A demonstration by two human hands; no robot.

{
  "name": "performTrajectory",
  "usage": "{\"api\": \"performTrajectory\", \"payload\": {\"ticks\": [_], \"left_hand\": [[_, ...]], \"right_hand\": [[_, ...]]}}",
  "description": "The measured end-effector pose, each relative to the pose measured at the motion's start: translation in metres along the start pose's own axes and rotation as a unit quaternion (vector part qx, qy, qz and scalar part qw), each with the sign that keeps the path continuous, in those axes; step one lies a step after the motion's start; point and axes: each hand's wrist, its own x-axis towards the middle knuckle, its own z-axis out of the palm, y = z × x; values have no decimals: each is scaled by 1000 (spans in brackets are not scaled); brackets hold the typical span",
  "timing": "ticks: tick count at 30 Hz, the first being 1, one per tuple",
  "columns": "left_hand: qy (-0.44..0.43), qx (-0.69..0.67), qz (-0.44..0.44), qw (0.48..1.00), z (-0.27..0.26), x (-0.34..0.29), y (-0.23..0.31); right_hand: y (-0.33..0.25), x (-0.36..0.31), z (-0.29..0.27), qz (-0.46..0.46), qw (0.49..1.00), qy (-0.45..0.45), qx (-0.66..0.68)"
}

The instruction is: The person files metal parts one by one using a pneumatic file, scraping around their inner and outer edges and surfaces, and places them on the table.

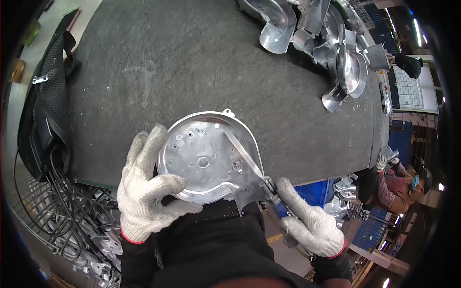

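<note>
So the person's got a round cast-metal housing point(209, 161) sitting at the near edge of the dark workbench point(201, 62), roughly dead center of the view, open side up w/ the little bosses and holes showing. Left hand point(146, 187), in a white knit glove, is at about 8 o'clock of the part: fingers spread, upper ones lying over the rim, thumb hooked under the near edge, so it's basically clamping the thing in place. Right hand point(309, 221), same kind of glove, is at 4 o'clock, fingers curled tight round a blue-handled file point(249, 161). The flat blade runs up toward 12 o'clock across the inside of the housing, tip near the far rim.

Looks like mid-deburring, tbh: the filing step is on, not the pick-up or put-down. Next stroke prob needs the left hand holding firm so the part doesn't spin, plus the blade kept flat on the edge.

Pile of similar shiny castings point(326, 43) at 1 o'clock on the bench, well apart. More parts in a wire basket point(72, 225) at 8 o'clock below the bench. Another person point(401, 185) is working off at 3 o'clock.
</note>
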Motion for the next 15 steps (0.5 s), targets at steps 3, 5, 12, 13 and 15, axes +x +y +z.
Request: {"api": "performTrajectory", "payload": {"ticks": [3,5,12,13,15], "left_hand": [[-1,-1,1,1000,2,-1,-1],[0,-2,4,1000,2,0,-2],[6,-24,13,1000,1,0,-6],[7,-25,14,1000,2,1,-7],[-3,-25,24,999,2,3,-7]], "right_hand": [[-6,11,-5,-47,997,0,-55],[-8,14,-6,-96,991,3,-89],[-22,10,-10,21,995,-6,-95],[-21,12,-10,-15,995,-11,-96],[-14,14,-9,-55,994,-17,-97]]}}
